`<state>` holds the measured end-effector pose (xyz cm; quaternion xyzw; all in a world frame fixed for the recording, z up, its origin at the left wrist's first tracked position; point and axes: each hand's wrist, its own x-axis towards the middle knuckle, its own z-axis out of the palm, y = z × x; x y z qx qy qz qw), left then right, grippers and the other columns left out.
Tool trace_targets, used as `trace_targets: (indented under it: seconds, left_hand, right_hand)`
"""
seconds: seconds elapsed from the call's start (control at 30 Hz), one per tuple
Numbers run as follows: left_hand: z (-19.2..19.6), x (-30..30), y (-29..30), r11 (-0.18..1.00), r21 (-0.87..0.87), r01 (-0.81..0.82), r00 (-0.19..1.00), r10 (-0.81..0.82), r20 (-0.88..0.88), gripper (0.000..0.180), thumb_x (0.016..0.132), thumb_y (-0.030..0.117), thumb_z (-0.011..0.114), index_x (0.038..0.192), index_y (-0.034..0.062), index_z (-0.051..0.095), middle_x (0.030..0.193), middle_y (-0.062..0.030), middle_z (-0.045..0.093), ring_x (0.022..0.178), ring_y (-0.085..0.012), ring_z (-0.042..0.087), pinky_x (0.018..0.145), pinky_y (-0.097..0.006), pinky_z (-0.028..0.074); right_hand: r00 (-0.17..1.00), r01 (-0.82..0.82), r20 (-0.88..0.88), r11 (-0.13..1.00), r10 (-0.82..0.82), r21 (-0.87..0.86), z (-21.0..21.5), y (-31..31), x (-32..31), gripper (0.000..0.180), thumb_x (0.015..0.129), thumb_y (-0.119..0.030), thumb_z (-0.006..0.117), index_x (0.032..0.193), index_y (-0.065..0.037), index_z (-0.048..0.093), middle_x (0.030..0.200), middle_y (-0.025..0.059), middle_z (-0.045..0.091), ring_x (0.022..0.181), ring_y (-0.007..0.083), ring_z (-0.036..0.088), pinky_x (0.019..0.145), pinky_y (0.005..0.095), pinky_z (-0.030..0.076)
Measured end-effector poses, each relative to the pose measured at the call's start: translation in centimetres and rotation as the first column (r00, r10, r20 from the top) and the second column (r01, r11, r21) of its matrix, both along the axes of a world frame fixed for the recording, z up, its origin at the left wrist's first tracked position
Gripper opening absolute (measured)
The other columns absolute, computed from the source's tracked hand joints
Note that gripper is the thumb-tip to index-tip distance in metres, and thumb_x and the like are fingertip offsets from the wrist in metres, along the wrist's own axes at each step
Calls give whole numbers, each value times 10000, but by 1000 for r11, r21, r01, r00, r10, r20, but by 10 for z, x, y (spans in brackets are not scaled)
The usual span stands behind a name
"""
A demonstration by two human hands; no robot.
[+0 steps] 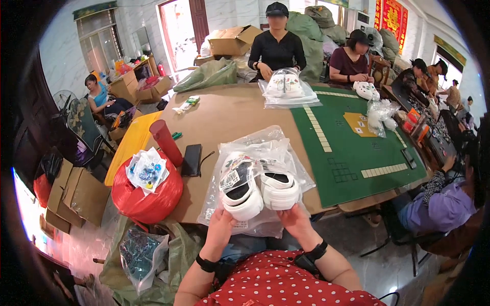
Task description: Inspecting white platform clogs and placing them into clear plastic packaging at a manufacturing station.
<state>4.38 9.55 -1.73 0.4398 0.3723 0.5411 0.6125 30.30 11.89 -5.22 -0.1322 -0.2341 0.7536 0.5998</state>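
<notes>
Both hands are up at the near edge of the worktop, left hand gripping the left white shoe, right hand gripping the right white shoe. Shoes sit side by side over clear plastic bags, soles facing near, long axes running near-to-far.

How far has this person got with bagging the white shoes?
Done: the pair of white shoes sits inside a clear plastic bag. In hand: the left hand and right hand hold the bagged pair at the table edge. Left: whether the bag is closed cannot be told.
</notes>
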Motion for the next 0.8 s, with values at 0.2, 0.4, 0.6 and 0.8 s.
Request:
trace_targets:
  seconds: [0.2,0.4,0.6,0.8]
  left_hand:
    - [-12,6,-5,994,1,-105,972,103,212,480,1089,322,473,1461,20,439,1444,-101,559,1293,-242,574,1090,-412,468]
    - [-11,5,-10,990,-139,-11,995,24,95,451,1004,144,641,1388,-29,481,1264,-104,650,1109,-201,661,948,-343,551]
    - [8,7,-26,991,-84,-104,864,49,-500,622,874,112,778,1397,-10,463,1162,-135,662,959,-181,689,826,-305,568]
    - [-2,-3,-19,977,122,-173,829,211,-517,292,855,87,780,1119,18,673,1048,-65,705,854,-154,696,765,-292,567]
  right_hand:
    - [999,20,35,996,-23,91,6,-2,-4,564,962,-251,709,1427,-56,457,1386,26,568,1269,169,544,1062,345,444]
    - [777,198,598,978,-197,65,35,-27,23,704,920,-111,704,1510,-31,329,1429,108,512,1275,234,534,1056,411,454]
    - [-190,54,778,785,-599,618,42,-59,7,1121,729,-212,879,1551,55,165,1530,289,271,1397,383,335,1115,488,369]
    - [-186,-372,326,374,-927,849,60,-55,2,604,799,-264,810,1324,-100,561,1396,126,503,1304,336,443,1058,494,376]
